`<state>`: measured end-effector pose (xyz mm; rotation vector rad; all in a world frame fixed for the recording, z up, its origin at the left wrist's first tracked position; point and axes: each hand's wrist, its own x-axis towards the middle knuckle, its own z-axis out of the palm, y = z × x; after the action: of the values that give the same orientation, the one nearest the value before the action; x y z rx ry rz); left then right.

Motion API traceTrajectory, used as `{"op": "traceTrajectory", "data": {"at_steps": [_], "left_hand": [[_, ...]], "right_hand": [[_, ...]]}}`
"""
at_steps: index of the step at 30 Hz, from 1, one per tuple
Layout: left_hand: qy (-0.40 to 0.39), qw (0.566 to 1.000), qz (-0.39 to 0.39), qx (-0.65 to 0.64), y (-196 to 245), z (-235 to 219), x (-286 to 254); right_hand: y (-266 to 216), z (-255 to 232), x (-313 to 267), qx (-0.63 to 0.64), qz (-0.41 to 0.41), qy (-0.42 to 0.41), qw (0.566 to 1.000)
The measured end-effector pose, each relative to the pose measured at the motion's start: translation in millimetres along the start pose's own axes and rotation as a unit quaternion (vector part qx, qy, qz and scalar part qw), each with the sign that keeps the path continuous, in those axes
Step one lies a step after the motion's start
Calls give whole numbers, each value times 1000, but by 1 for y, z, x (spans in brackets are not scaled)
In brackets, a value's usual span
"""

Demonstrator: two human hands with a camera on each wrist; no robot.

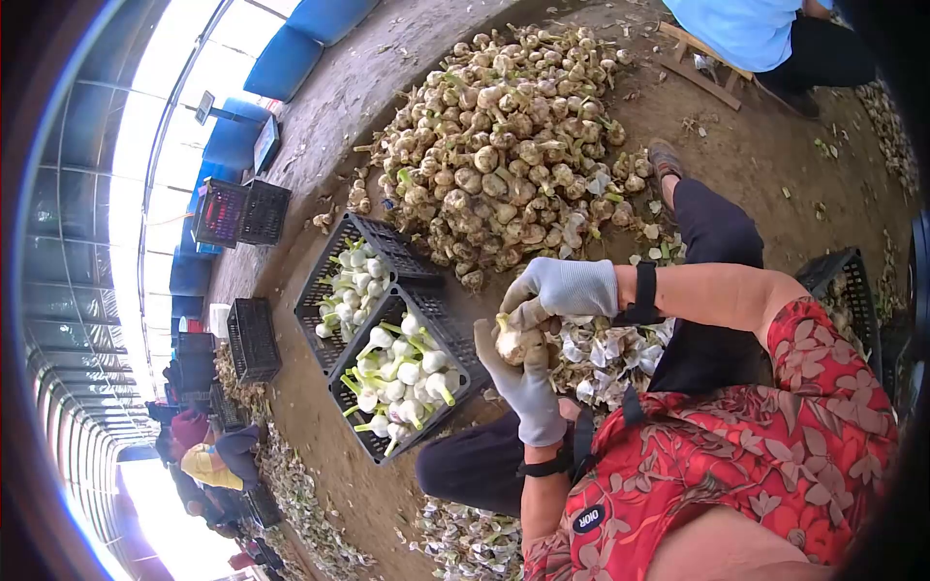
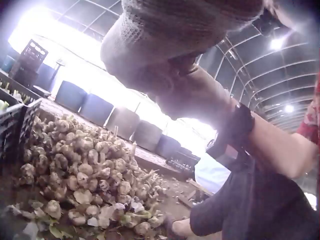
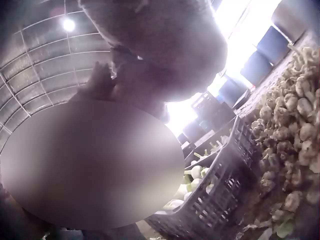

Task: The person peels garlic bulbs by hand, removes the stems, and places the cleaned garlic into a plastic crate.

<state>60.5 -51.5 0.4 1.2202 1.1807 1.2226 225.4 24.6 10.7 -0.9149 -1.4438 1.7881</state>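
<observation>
A garlic bulb (image 1: pixel 515 345) with dirty papery skin sits between my two gloved hands in the head view. The left hand (image 1: pixel 533 389), in a grey-white glove, holds it from below between thumb and fingers. From above, my right hand (image 1: pixel 573 287), gloved alike, pinches at its stem end with thumb and fingertips. Loose garlic skins (image 1: pixel 615 353) lie heaped beneath the hands. Seen from the left wrist, the glove (image 2: pixel 170 35) fills the top and hides the bulb. In the right wrist view a dark glove (image 3: pixel 165 50) covers it, and a blurred patch hides the lower left.
A large pile of unpeeled garlic (image 1: pixel 504 145) lies ahead. Two black crates stand beside it; the nearer crate (image 1: pixel 463 360) holds peeled white bulbs with green stems. Stacked crates (image 1: pixel 242 211) stand farther off. Another person (image 1: pixel 751 39) sits at top right, and more people (image 1: pixel 208 465) work lower left.
</observation>
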Motion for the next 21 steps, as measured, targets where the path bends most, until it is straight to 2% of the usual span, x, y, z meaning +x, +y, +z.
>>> {"op": "traceTrajectory", "data": {"at_steps": [1, 2, 5, 8, 11, 12, 15, 18, 20, 21], "left_hand": [[-2, 1000, -20, -15, 1, -2, 1], [0, 999, -26, -23, 2, -3, 2], [-2, 994, 34, -107, 11, 5, 5], [33, 998, 36, -27, -1, -2, 9], [86, 978, 153, 112, 0, 0, 14], [105, 974, 160, 120, 0, 1, 15], [109, 927, 210, 290, -3, -1, 12], [132, 940, 218, 227, -5, 6, 11], [153, 979, 118, 64, -6, 7, 13], [163, 984, 65, -18, -7, 7, 14]], "right_hand": [[1, -1, 1, -6, -9, -10, 1000], [3, -2, -1, 70, 21, -22, 997], [-3, -5, -1, -8, 16, -32, 999], [6, 1, 6, -40, -77, 33, 996], [-18, 9, -10, -49, 6, 83, 995], [-24, 9, -12, -20, 40, 58, 997], [-15, 9, -6, -123, -6, 58, 991], [-7, 15, -5, -267, -41, 125, 955], [2, 17, -1, -361, -64, 154, 917], [4, 17, 0, -368, -78, 170, 911]]}}
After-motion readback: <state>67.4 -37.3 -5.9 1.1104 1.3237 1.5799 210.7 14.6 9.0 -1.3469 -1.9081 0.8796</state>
